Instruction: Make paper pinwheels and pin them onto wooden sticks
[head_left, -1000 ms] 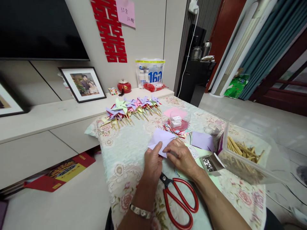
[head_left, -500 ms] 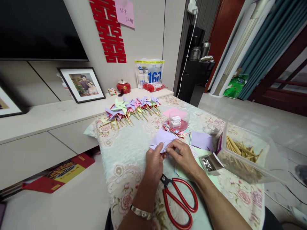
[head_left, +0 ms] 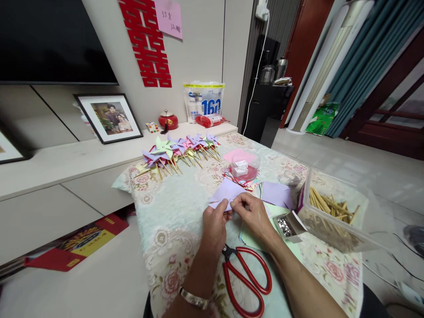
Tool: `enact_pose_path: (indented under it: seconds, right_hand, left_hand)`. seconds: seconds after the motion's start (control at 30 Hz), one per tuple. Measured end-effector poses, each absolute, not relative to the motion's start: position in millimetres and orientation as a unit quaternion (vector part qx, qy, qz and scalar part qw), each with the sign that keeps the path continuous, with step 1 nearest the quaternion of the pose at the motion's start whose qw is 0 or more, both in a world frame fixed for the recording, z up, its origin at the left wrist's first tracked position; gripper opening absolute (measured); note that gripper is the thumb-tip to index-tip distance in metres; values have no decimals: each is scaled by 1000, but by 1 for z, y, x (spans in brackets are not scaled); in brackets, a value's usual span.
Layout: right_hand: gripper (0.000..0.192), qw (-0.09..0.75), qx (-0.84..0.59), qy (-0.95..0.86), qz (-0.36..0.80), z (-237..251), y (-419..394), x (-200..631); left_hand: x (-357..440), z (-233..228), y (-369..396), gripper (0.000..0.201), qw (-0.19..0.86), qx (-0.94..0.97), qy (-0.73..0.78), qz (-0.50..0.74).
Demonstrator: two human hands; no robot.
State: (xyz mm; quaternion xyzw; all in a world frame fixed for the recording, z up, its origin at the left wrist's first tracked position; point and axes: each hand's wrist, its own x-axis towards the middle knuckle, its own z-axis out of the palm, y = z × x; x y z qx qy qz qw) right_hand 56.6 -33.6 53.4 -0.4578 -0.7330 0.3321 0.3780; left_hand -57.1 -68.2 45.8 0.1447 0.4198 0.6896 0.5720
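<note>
The bench [head_left: 185,212] is covered with a pale cloth printed with pink roses and stands against a long low cabinet [head_left: 66,168] in a living room; on the wall above hang a dark television screen [head_left: 49,39], a red paper-cut character [head_left: 145,42] and one pink note [head_left: 168,17]. On the cabinet top lean two framed pictures, of which the nearer framed photo [head_left: 107,117] shows in full, beside one red lidded pot [head_left: 168,120] and one white bag with blue numerals [head_left: 204,100]. To the right the floor is tiled, with teal curtains [head_left: 364,57] and a dark doorway behind. At the far edge of the bench lies a row of finished paper pinwheels [head_left: 179,148] on wooden sticks, too overlapped to count exactly. Near the middle, the left hand [head_left: 215,223] and the right hand [head_left: 255,216] meet over one lilac paper square [head_left: 227,194], which lies on the cloth with its near edge lifted; each grip is pinched on that near edge, thumb against fingertips. Just behind stand one small clear tub [head_left: 244,165] on a pink sheet and a second lilac sheet [head_left: 276,193]. One pair of red-handled scissors [head_left: 247,278] lies closed below the wrists. To the right are one clear box of wooden sticks [head_left: 331,212] and one small open box of metal pins [head_left: 287,226].
</note>
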Motion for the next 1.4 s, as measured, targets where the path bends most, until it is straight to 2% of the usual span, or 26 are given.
enact_pose_path:
  seconds: [0.83,1.4]
  right_hand:
    - [23,381,-496,-704,337,54,-33,56]
    - [24,393,-496,-691,350,50,-34,55]
  left_hand:
    - [-54,46,-69,22,573,168,431,677]
    - [-56,37,-64,24,505,204,510,666]
